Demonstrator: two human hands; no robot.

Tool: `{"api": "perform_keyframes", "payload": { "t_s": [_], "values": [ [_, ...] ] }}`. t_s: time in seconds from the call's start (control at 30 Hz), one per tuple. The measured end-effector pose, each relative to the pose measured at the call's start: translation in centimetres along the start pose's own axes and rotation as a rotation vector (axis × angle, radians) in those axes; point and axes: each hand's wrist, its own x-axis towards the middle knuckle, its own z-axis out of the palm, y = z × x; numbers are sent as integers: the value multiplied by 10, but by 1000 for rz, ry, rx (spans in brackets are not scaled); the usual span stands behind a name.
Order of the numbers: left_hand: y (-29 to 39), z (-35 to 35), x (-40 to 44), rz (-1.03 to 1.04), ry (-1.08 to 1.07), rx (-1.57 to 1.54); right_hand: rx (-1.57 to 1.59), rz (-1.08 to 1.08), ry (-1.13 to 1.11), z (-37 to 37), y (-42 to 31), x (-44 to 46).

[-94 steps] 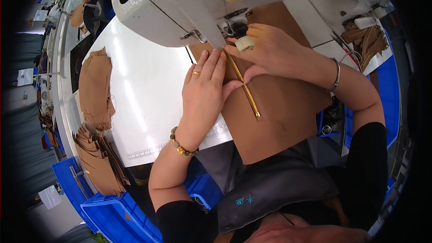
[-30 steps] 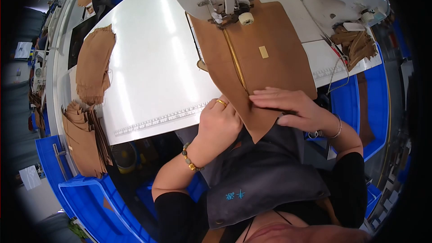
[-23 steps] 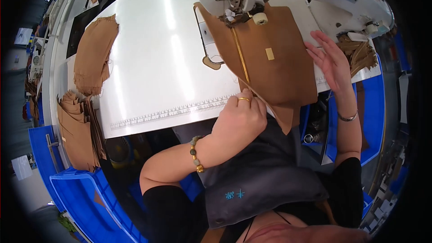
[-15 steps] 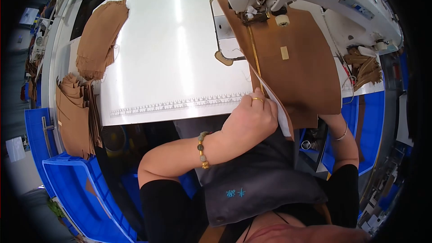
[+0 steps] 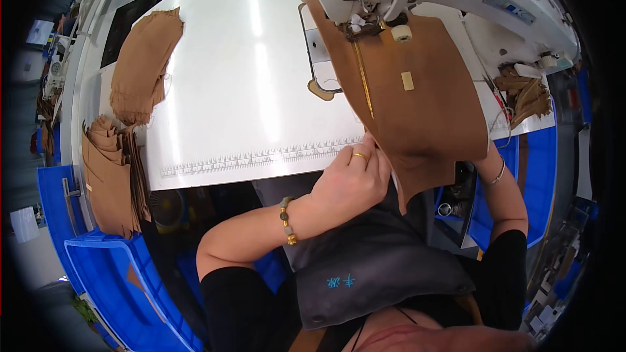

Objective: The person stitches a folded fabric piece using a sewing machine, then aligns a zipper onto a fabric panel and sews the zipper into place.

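Note:
A brown fabric panel (image 5: 430,104) lies under the needle area of a white sewing machine (image 5: 365,0). Along its left part runs a gold zipper (image 5: 362,78), leading up to the presser foot. My left hand (image 5: 355,176) is closed on the panel's near left edge, thumb and fingers pinching it by the lower end of the visible zipper. At the panel's right near corner is my right hand (image 5: 484,160); its fingers are hidden beneath the fabric. A small beige patch (image 5: 407,81) sits on the panel.
A ruler scale (image 5: 261,160) runs along the front of the white table (image 5: 222,78). Brown pieces are stacked (image 5: 145,68) at the left, with more hanging (image 5: 107,176) over the edge. Blue bins (image 5: 124,280) flank both sides. Brown scraps (image 5: 529,98) lie at the right.
My left hand has shifted slightly left and down. The panel's near left edge now falls over the lower zipper, and less of its white underside shows. The view has shifted a little.

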Motion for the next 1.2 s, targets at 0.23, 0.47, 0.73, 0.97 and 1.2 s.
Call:
{"api": "perform_keyframes", "payload": {
  "t_s": [0.23,0.47,0.73,0.97,1.2],
  "values": [
    [-6,5,-8,5,84,-147,196,158,-245,-17,17,64],
    [-5,6,-8,-21,144,-141,123,295,-103,-23,52,76],
    [-4,9,-12,-52,164,-192,69,344,-27,-18,54,70],
    [-4,9,-14,-82,175,-231,-87,541,166,-35,99,95],
    [7,10,-32,-121,169,-314,-40,176,445,-30,-22,41]
  ]
}}
